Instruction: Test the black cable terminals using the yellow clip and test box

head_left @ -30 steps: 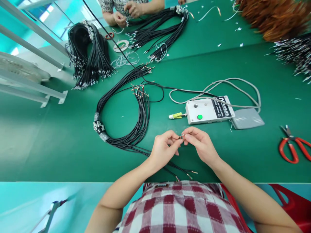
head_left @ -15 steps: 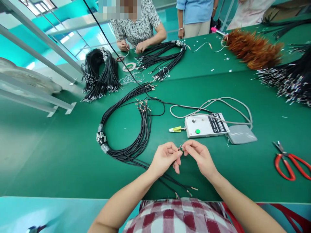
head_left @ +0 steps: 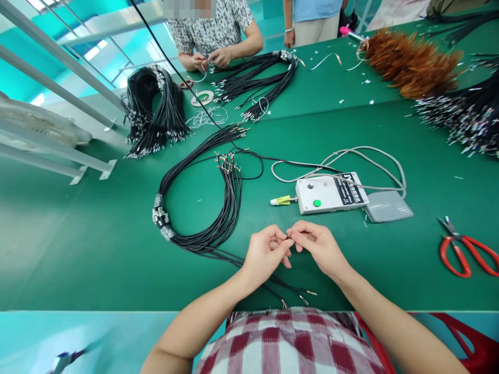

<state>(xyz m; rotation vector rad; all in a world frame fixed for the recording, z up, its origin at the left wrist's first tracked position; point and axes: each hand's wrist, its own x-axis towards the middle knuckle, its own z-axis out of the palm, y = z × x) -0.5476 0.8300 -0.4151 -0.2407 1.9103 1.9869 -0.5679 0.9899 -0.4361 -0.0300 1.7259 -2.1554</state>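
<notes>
Close to the table's front edge, my left hand pinches the end of a black cable between thumb and fingers. My right hand is closed on the thin wires at that same cable end, fingertips against those of the left. The cable runs back under my left hand to a bundle of black cables, looped on the table and bound with clear wrap beside white connectors. Several loose cable ends with bared wires lie below my hands. Just beyond them sits a white box with a green button and a yellow-taped tip.
Red-handled pliers lie at the right. A grey pedal and grey cord are beside the box. Other cable bundles, a brown feather duster and a tape roll lie farther back. A co-worker handles cables across the table.
My right hand has moved in against the left, closing the small gap at the wire ends. The view has tilted down slightly. The co-worker's hands have come together.
</notes>
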